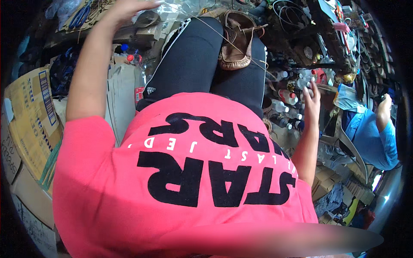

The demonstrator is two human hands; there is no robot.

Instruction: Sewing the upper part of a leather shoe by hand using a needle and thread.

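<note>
A brown leather moccasin shoe (235,41) rests on my lap between my knees, its gathered toe seam turned toward me and its opening facing up. A pale thread (211,28) crosses over the shoe, running from the upper left down to a loose curl at its right side. My left hand (127,9) is raised at the top left, partly cut off by the frame edge, with its fingertips closed at the thread's upper end. Out to the right, my right hand (313,98) is lifted off the shoe with fingers spread; no thread shows in it.
Scissors with blue handles (80,17) lie at the far left. Cardboard boxes (32,124) stand at my left. Plastic bottles (286,96) crowd the floor at my right. Beyond them is another person in a blue shirt (372,137), beside a cluttered bench (301,38).
</note>
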